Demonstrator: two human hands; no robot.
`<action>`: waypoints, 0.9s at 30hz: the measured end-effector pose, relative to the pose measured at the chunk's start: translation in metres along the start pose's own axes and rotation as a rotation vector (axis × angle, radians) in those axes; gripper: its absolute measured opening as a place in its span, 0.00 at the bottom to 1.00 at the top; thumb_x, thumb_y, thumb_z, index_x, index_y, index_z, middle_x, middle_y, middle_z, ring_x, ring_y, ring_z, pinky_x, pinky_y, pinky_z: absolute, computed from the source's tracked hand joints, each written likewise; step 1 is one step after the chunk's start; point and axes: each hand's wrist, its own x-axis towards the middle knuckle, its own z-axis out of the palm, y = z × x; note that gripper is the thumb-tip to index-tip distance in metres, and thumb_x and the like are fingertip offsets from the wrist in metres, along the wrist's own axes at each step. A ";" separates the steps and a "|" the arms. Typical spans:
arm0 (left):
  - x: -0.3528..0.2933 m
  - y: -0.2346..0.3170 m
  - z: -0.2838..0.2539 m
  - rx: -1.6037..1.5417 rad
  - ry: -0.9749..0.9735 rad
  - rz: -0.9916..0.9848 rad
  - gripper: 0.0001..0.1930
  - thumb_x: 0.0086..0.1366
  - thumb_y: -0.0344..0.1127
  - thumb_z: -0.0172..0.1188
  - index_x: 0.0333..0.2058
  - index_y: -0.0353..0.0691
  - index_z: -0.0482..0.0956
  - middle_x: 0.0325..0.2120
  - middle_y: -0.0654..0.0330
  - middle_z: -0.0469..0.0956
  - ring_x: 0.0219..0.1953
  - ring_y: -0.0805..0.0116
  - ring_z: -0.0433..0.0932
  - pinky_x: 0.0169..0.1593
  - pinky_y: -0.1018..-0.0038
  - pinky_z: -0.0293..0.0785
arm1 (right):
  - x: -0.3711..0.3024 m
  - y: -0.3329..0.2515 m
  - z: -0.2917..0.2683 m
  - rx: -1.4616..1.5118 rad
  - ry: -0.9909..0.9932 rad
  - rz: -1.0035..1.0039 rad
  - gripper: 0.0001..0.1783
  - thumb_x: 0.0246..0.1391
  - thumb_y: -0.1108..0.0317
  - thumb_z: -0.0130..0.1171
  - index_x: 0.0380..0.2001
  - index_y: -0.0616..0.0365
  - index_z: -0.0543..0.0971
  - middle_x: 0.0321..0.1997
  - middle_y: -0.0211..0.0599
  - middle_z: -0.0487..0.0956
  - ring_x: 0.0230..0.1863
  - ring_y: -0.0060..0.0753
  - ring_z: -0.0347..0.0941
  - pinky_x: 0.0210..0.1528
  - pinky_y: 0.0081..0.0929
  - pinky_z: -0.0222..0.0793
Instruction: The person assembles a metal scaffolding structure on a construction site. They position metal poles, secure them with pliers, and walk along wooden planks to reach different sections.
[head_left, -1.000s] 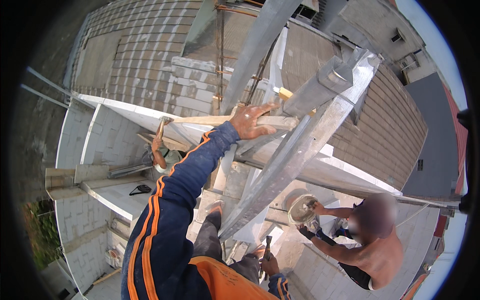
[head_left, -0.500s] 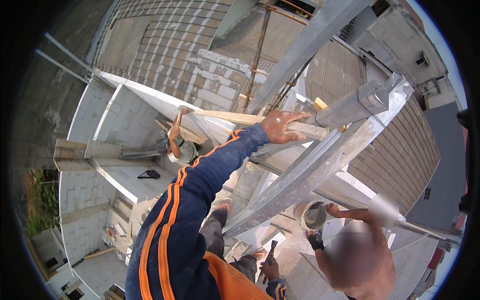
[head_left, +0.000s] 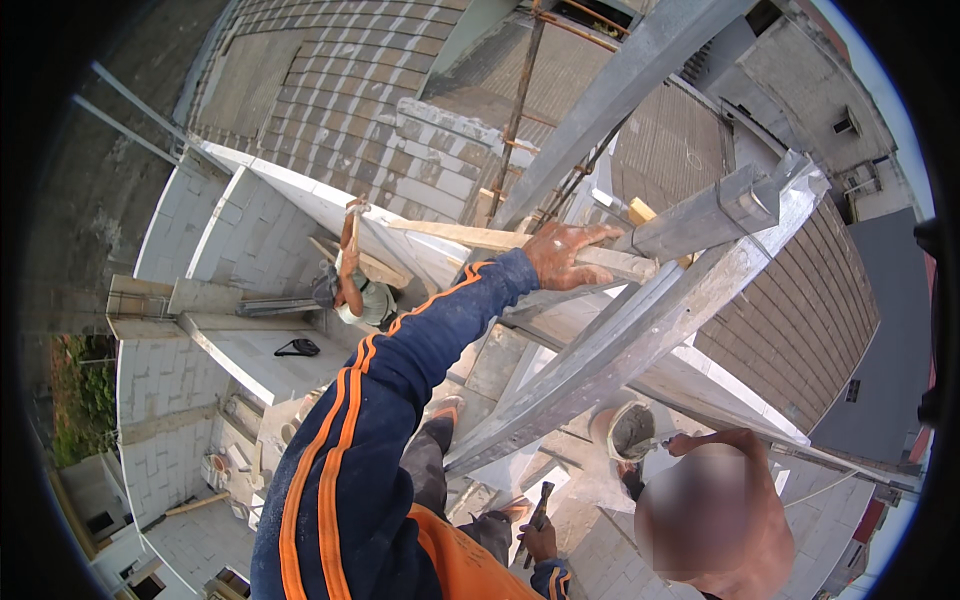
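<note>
My left hand (head_left: 566, 256) reaches out over a wooden batten (head_left: 632, 264), its thumb and fingers on either side of the wood. Beyond the fingertips, a grey metal channel (head_left: 700, 215) rests at the top of a long sloping metal beam (head_left: 640, 340). Low in the picture, my right hand (head_left: 541, 544) is closed round a dark, narrow hand tool (head_left: 541, 508). Whether the tool is a hammer or something else I cannot tell.
At lower right, a bare-shouldered co-worker (head_left: 755, 520) is beside a bucket of grey mix (head_left: 630, 430). Another person (head_left: 365, 300) works below, near block walls (head_left: 250, 235). A second metal beam (head_left: 620, 100) slants across the top. Tiled roofs (head_left: 350, 90) lie beyond.
The co-worker's bucket has moved slightly and a trowel-like tool now shows at it. The person below has shifted their raised arms. My hands stay almost where they were.
</note>
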 end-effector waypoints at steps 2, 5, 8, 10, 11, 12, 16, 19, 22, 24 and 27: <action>0.000 0.001 -0.001 -0.002 -0.003 -0.005 0.45 0.55 0.75 0.52 0.62 0.45 0.67 0.53 0.45 0.75 0.52 0.44 0.77 0.56 0.55 0.75 | 0.000 -0.001 0.000 -0.007 -0.002 -0.001 0.13 0.49 0.81 0.55 0.41 0.66 0.69 0.28 0.42 0.77 0.23 0.36 0.78 0.23 0.30 0.73; -0.001 0.002 -0.001 -0.015 -0.015 -0.018 0.46 0.56 0.76 0.51 0.62 0.45 0.65 0.53 0.44 0.75 0.53 0.42 0.75 0.57 0.53 0.70 | 0.001 0.001 0.001 -0.035 -0.008 -0.012 0.13 0.50 0.80 0.54 0.41 0.66 0.69 0.28 0.43 0.77 0.23 0.36 0.78 0.23 0.30 0.73; -0.001 0.003 -0.001 -0.002 -0.015 -0.017 0.47 0.55 0.76 0.51 0.62 0.44 0.66 0.53 0.44 0.75 0.53 0.42 0.75 0.57 0.54 0.70 | 0.004 0.006 0.001 -0.053 -0.017 -0.027 0.13 0.50 0.80 0.53 0.41 0.66 0.69 0.28 0.43 0.77 0.23 0.36 0.79 0.23 0.30 0.73; 0.000 0.003 -0.002 -0.034 -0.024 -0.020 0.47 0.55 0.76 0.51 0.62 0.44 0.66 0.53 0.44 0.75 0.53 0.42 0.75 0.57 0.54 0.70 | 0.007 0.011 0.002 -0.100 0.002 -0.020 0.13 0.51 0.81 0.51 0.42 0.66 0.69 0.29 0.44 0.78 0.24 0.36 0.79 0.23 0.30 0.74; 0.000 0.004 -0.003 -0.051 -0.028 -0.022 0.47 0.55 0.76 0.50 0.62 0.44 0.66 0.53 0.44 0.75 0.53 0.42 0.75 0.57 0.54 0.70 | 0.008 0.013 0.002 -0.066 -0.017 -0.048 0.14 0.51 0.81 0.51 0.43 0.67 0.69 0.29 0.44 0.78 0.24 0.36 0.79 0.24 0.30 0.74; 0.000 0.004 -0.003 -0.054 -0.028 -0.023 0.47 0.55 0.76 0.50 0.61 0.44 0.66 0.53 0.44 0.75 0.53 0.42 0.76 0.56 0.54 0.71 | 0.009 0.015 0.002 -0.062 -0.016 -0.053 0.14 0.52 0.81 0.50 0.43 0.67 0.69 0.29 0.45 0.78 0.24 0.36 0.79 0.24 0.30 0.74; 0.000 0.006 -0.005 -0.062 -0.052 -0.054 0.48 0.54 0.78 0.51 0.61 0.44 0.67 0.52 0.44 0.76 0.52 0.43 0.76 0.56 0.54 0.71 | 0.012 0.016 0.002 -0.112 0.009 -0.033 0.15 0.52 0.80 0.49 0.45 0.67 0.68 0.30 0.46 0.79 0.25 0.37 0.80 0.24 0.30 0.75; 0.000 0.007 -0.005 -0.053 -0.040 -0.055 0.48 0.53 0.78 0.51 0.61 0.44 0.67 0.51 0.44 0.77 0.51 0.43 0.77 0.55 0.54 0.72 | 0.011 0.012 0.001 -0.054 0.000 -0.005 0.15 0.52 0.80 0.49 0.45 0.67 0.68 0.31 0.47 0.79 0.25 0.37 0.80 0.24 0.30 0.75; 0.000 0.007 -0.004 -0.039 -0.028 -0.047 0.48 0.53 0.78 0.51 0.61 0.44 0.67 0.50 0.43 0.77 0.50 0.42 0.77 0.55 0.54 0.72 | 0.008 0.006 0.001 -0.068 -0.012 -0.011 0.16 0.52 0.80 0.49 0.46 0.68 0.68 0.30 0.46 0.79 0.25 0.36 0.80 0.24 0.30 0.75; 0.001 0.006 -0.003 -0.037 -0.023 -0.038 0.48 0.53 0.78 0.51 0.60 0.44 0.67 0.50 0.43 0.77 0.50 0.42 0.78 0.54 0.53 0.72 | 0.006 0.003 0.001 -0.009 -0.020 -0.018 0.16 0.52 0.80 0.50 0.45 0.68 0.69 0.30 0.46 0.79 0.25 0.36 0.80 0.24 0.30 0.75; 0.001 0.004 -0.003 -0.041 -0.010 -0.022 0.48 0.53 0.78 0.50 0.60 0.44 0.67 0.49 0.42 0.77 0.50 0.41 0.77 0.54 0.52 0.72 | 0.006 0.002 0.002 -0.029 -0.011 -0.030 0.15 0.51 0.80 0.51 0.45 0.68 0.69 0.29 0.45 0.78 0.24 0.36 0.79 0.23 0.31 0.74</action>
